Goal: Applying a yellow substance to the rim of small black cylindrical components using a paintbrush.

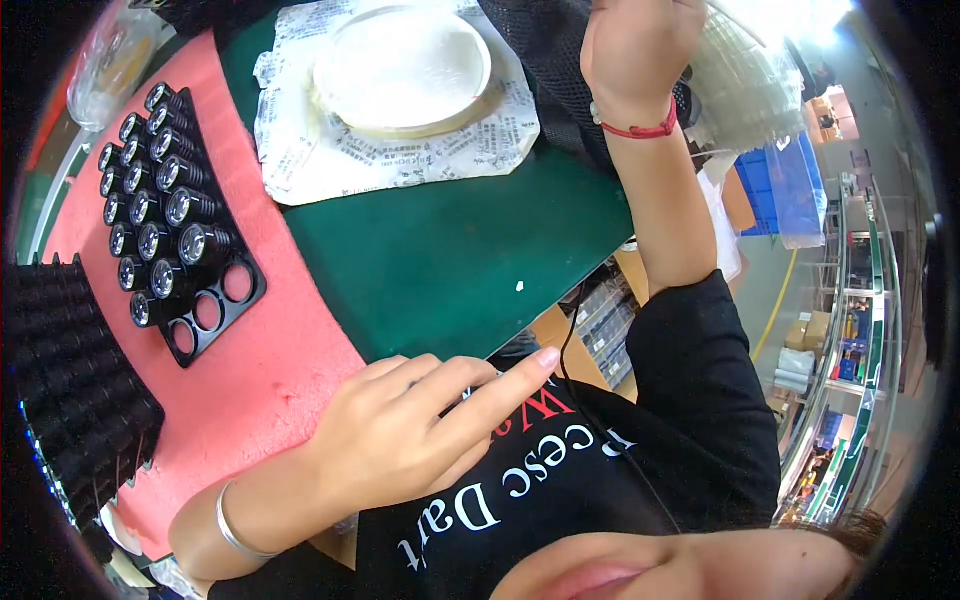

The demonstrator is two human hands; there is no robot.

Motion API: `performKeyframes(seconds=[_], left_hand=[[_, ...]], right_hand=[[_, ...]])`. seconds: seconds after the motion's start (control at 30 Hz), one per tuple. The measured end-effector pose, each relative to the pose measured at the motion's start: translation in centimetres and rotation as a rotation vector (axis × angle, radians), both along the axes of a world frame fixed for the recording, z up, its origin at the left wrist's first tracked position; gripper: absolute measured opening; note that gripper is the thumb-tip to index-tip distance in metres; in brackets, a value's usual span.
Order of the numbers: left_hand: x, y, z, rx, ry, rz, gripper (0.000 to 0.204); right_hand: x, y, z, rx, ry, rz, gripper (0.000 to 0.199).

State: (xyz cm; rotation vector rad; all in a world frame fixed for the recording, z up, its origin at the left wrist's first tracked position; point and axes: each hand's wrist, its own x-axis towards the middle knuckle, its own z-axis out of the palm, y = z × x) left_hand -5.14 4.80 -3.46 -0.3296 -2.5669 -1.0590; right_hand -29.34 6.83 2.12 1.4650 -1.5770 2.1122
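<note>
My left hand (415, 420), a silver bangle at its wrist, is held over my shirt near the table's front edge. Its index finger is stretched out, the others are partly bent, and nothing shows in it. My right hand (640, 50) reaches to the far right, beside a black mesh (545, 45); its fingers are hidden or cut off by the upper edge. At the left, a black rack (237, 310) holds several black cylinders (150, 207) with clear lens ends, like flashlight heads. Three of its near holes are bare. A round whitish dish (400, 70) lies on printed paper (330, 170) at the far side.
Pink foam (250, 400) lies under the rack, and a green mat (430, 250) covers the table. Another set of black parts (70, 370) stands at the left edge. Beyond the right arm are a blue crate (770, 190), clear plastic wrapping (745, 85) and shelving (850, 330).
</note>
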Motion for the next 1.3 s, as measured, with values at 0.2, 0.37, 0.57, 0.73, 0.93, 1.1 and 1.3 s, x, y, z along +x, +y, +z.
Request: performKeyframes(seconds=[0.2,0.37,0.57,0.73,0.93,1.1,1.3], left_hand=[[0.0,0.0,0.2,0.009,0.005,0.008,0.053],[0.0,-0.2,0.7,0.039,-0.062,-0.034,0.052],[0.8,-0.2,0.2,-0.039,-0.063,-0.058,0.040],[1.3,0.0,-0.6,-0.057,0.033,-0.067,0.027],[1.6,0.2,-0.9,-0.065,0.100,-0.032,0.019],[1.4,0.3,-1.1,-0.058,0.118,-0.025,0.018],[1.4,0.4,-0.8,-0.094,0.095,-0.021,0.017]], right_hand=[[0.1,-0.1,0.0,0.009,0.003,0.006,0.035],[0.1,0.0,0.1,0.023,0.001,0.020,0.035],[0.6,-0.7,-0.3,0.023,-0.055,-0.059,0.036],[-0.8,-0.4,-1.0,-0.009,0.035,0.028,0.033],[-0.4,-0.4,-0.7,0.004,0.002,0.020,0.036],[0.0,-0.4,-0.4,0.016,0.011,-0.012,0.036],[0.0,-0.2,-0.4,0.036,0.004,-0.036,0.036]])
